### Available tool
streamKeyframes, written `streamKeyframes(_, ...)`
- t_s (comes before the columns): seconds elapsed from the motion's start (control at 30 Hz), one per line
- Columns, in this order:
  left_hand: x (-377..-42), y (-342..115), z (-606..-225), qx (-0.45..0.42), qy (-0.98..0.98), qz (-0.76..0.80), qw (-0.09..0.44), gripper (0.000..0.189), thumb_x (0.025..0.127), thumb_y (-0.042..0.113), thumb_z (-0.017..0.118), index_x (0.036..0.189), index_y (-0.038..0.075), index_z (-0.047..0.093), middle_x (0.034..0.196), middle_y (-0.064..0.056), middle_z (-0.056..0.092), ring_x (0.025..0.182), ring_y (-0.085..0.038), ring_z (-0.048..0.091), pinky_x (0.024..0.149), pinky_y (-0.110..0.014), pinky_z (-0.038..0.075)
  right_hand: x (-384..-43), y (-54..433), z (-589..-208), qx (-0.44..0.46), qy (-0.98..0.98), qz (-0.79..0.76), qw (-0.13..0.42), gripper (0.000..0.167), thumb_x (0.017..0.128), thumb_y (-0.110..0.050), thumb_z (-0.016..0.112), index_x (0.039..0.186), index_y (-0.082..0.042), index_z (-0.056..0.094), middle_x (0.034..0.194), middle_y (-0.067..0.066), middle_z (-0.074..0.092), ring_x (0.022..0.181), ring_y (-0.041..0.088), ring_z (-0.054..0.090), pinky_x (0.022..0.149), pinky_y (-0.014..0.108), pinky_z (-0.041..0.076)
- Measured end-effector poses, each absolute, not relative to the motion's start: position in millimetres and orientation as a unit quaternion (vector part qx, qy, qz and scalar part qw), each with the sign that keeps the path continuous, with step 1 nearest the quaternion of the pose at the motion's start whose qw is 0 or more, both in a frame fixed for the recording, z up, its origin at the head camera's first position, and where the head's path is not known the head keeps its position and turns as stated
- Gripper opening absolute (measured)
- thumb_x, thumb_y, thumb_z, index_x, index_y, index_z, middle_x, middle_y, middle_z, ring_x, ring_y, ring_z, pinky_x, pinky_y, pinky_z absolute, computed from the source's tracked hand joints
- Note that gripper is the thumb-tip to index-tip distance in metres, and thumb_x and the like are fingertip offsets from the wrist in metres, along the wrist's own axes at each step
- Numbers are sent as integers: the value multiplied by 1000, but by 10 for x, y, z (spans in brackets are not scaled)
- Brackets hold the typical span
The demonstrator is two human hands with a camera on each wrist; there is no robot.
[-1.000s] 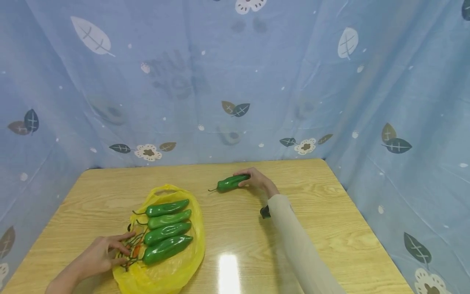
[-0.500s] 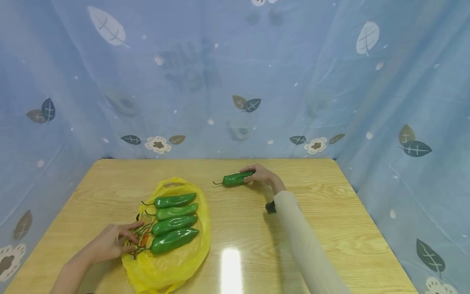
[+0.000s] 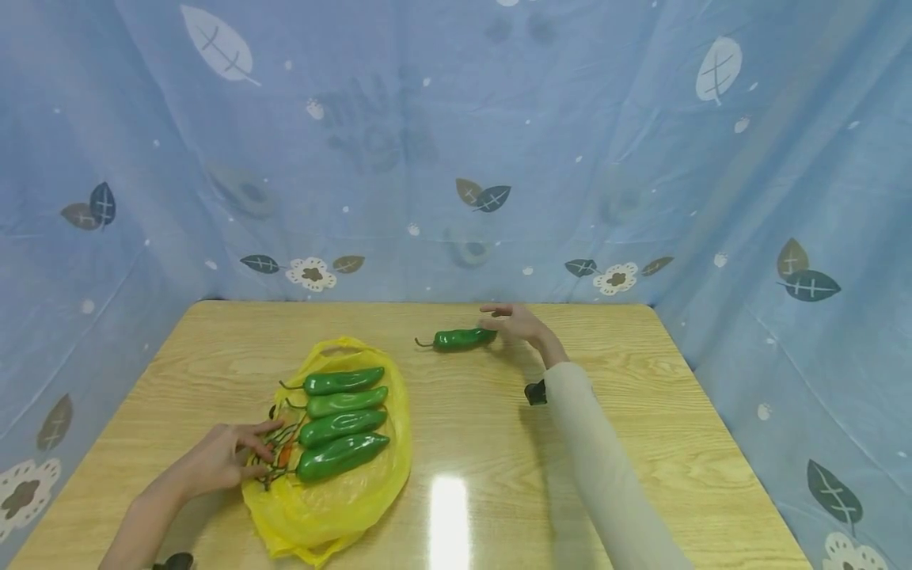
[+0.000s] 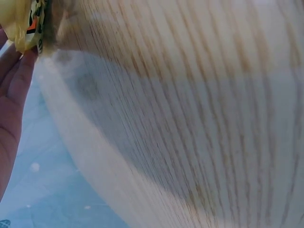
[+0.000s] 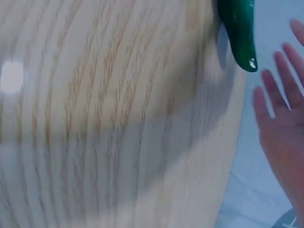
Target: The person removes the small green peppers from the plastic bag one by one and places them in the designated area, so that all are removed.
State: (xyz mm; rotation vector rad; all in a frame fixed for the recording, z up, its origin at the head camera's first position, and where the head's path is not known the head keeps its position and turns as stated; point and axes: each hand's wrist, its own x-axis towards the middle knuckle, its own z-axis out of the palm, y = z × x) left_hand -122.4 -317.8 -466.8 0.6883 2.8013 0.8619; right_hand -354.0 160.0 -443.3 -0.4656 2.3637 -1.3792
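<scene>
My left hand [image 3: 229,457] holds the left rim of a yellow plastic bag [image 3: 342,534]; in the left wrist view its fingertips meet at the bag's crumpled, printed edge [image 4: 33,21]. Several long green peppers [image 3: 343,457] lie side by side on the bag, stems pointing left toward that hand. Farther back and to the right, a single green pepper [image 3: 459,340] lies on the table, stem to the left. Just above its tip hovers my right hand [image 3: 523,324]. The right wrist view shows the fingers spread apart, with the pepper [image 5: 242,35] clear of them.
The wooden table [image 3: 484,443] ends at a back edge close behind the single pepper. A blue patterned curtain [image 3: 399,134] hangs behind the table and at both sides. A dark strap-on camera part [image 3: 536,393] sits at the right wrist.
My right hand has let go of the single pepper and lifted slightly back to the right, leaving it on the table. The left hand stays at the bag. The head view has shifted a little.
</scene>
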Motion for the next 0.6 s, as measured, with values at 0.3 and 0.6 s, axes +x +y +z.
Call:
streamKeyframes(0.3,-1245,-3158,-4654,235,924,296,63,13,75,17,81,86,20,77,131,-25,54,92,-15,67,88,-64,42,-3463,1763,-4577,-184,750,-630,76,43,98,-8,55,137,6,47,144,22,42,133,40,36,109,47,33)
streamKeyframes(0.6,-1217,-3194,-4660,229,929,284,57,15,75,16,81,88,23,77,132,-23,55,105,-36,62,88,-61,44,-3302,1822,-4664,-202,744,-636,38,41,95,-10,60,132,5,53,136,24,50,117,24,54,98,29,45)
